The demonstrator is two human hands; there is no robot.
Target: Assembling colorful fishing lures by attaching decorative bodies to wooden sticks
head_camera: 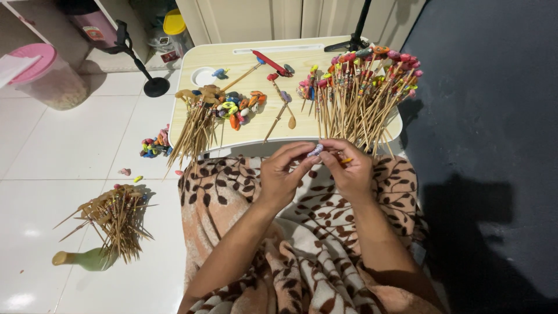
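Pinching a small pale purple bead [315, 150] between the fingers of the left hand [283, 174], just above the lap and in front of the near edge of the tabletop [244, 52]. Right hand [349, 170] closed on a thin stick with an orange tip [346, 160], held close against the bead — touching or just apart, cannot tell. Judging from the layout, well into the work: a big fan of sticks already topped with coloured beads [363, 87] lying on the right side of the tabletop, a second finished-looking bundle [116, 218] on the white floor to the left, beside a green bottle [87, 260]. Still left, as far as visible: a bundle of mostly bare sticks [195, 125] on the left side of the tabletop, a heap of loose beads [241, 107] next to it, and a smaller scatter of beads [156, 145] on the floor. Leaf-patterned blanket [302, 244] spread over the lap under both hands.
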